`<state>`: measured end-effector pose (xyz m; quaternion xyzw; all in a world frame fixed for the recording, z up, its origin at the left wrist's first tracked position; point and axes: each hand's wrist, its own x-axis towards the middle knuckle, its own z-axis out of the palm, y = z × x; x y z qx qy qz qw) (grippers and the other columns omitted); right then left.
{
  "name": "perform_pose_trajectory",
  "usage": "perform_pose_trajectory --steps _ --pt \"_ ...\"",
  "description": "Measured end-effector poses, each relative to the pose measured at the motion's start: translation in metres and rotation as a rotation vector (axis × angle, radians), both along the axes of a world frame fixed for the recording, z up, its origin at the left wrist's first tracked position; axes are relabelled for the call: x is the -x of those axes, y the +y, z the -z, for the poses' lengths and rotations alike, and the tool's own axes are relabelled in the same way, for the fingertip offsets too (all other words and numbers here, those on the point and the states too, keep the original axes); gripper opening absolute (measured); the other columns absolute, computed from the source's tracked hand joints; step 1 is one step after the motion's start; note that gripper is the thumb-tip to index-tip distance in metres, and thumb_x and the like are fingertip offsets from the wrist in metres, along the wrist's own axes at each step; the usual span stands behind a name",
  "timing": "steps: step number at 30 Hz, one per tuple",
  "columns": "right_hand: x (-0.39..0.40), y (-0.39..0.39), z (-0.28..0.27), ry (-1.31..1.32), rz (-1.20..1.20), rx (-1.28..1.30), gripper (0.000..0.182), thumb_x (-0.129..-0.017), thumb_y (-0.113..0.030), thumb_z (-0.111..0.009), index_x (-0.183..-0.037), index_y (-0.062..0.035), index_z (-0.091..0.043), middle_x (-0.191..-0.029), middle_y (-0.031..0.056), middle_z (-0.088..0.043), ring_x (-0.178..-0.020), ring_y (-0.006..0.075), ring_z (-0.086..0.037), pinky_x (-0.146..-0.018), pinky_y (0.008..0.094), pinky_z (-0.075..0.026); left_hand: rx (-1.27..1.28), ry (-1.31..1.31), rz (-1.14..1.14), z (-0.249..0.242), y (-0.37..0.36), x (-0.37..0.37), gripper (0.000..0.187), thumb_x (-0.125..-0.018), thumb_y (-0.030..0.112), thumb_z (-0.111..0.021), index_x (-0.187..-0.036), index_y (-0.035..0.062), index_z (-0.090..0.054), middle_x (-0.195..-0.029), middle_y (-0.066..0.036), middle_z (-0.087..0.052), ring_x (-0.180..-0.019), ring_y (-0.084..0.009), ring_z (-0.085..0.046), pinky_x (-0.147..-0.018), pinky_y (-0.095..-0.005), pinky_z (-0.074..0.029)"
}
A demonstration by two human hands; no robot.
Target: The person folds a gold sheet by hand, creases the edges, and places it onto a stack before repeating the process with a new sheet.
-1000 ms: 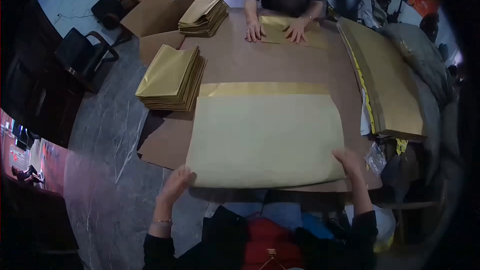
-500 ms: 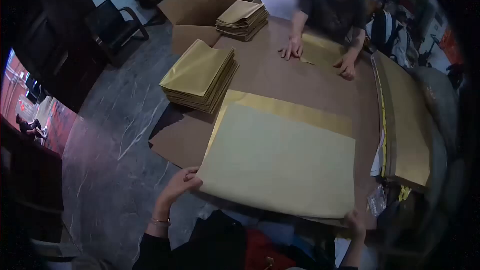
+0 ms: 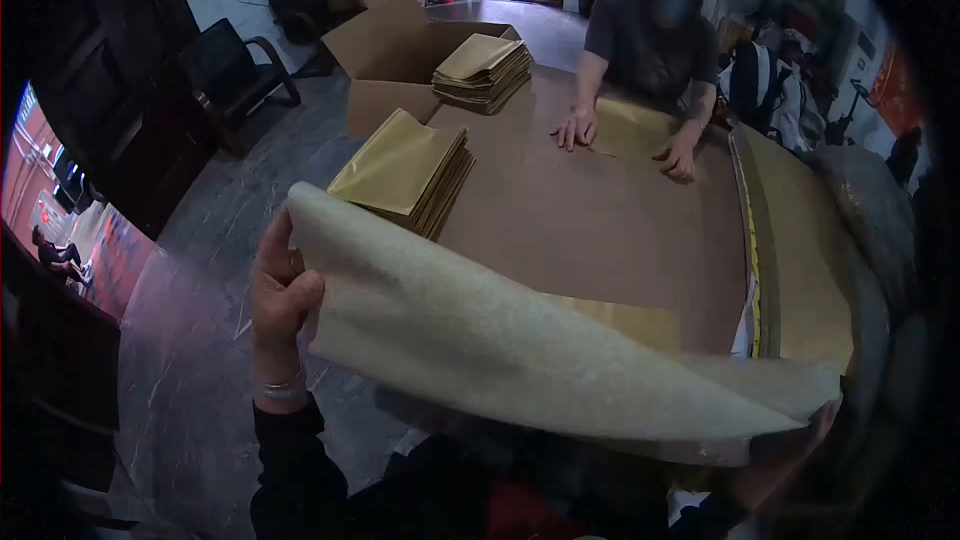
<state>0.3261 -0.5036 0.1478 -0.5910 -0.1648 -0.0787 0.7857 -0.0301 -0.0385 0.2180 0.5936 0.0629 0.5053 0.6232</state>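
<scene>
A large pale sheet (image 3: 520, 350) is raised off the table, curved and sagging between my hands. My left hand (image 3: 283, 290) pinches its left end, thumb in front. At the right end my right hand (image 3: 815, 435) is closed on the sheet's corner, partly hidden and dark. Under the pale sheet, part of a golden-yellow sheet (image 3: 625, 322) shows on the brown table covering (image 3: 590, 230). Beyond my left hand stands a stack of folded golden sheets (image 3: 395, 162), its near side partly covered by the raised sheet.
Across the table a co-worker (image 3: 655, 50) rests both hands on a golden sheet (image 3: 635, 128). A second folded stack (image 3: 482, 70) lies beside an open cardboard box (image 3: 390, 50). Long brown-gold material (image 3: 800, 250) lines the right side. Black chairs (image 3: 230, 70) stand at left.
The pale sheet, flat on the golden one before, has been lifted and bent. My left hand has moved up and left, my right hand right and slightly up.
</scene>
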Motion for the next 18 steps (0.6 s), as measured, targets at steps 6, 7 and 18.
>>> perform_pose_trajectory --steps 6,7,18 --pt "-0.063 0.059 -0.009 0.15 -0.2 0.312 0.042 -0.09 -0.031 -0.058 -0.117 0.0006 -0.054 -0.114 0.0118 -0.056 -0.102 0.0188 -0.053 -0.086 0.0345 -0.043 0.005 0.48 -0.005 0.009 0.039 -0.059 0.066 -0.085 0.006 -0.06 -0.142 0.0015 -0.027 -0.086 0.001 -0.057 -0.07 -0.0029 -0.047 -0.062 -0.017 -0.04" --pt "-0.06 0.079 -0.015 0.197 -0.272 0.372 0.041 -0.089 -0.032 -0.058 -0.114 0.0008 -0.056 -0.108 0.0103 -0.059 -0.098 0.0174 -0.055 -0.083 0.0325 -0.044 0.01 0.482 0.009 0.02 0.043 -0.066 0.066 -0.085 0.006 -0.06 -0.142 0.0015 -0.027 -0.086 0.001 -0.057 -0.07 -0.0029 -0.047 -0.062 -0.017 -0.04" --pt "-0.112 0.136 0.051 0.391 -0.575 0.594 0.034 -0.088 -0.031 -0.059 -0.1 0.0003 -0.063 -0.09 0.0067 -0.064 -0.077 0.0138 -0.059 -0.068 0.0292 -0.047 -0.535 1.269 -0.112 0.127 0.098 -0.124 0.045 -0.086 0.011 -0.061 -0.125 -0.0046 -0.047 -0.092 -0.01 -0.064 -0.078 -0.015 -0.06 -0.066 -0.0276 -0.048"
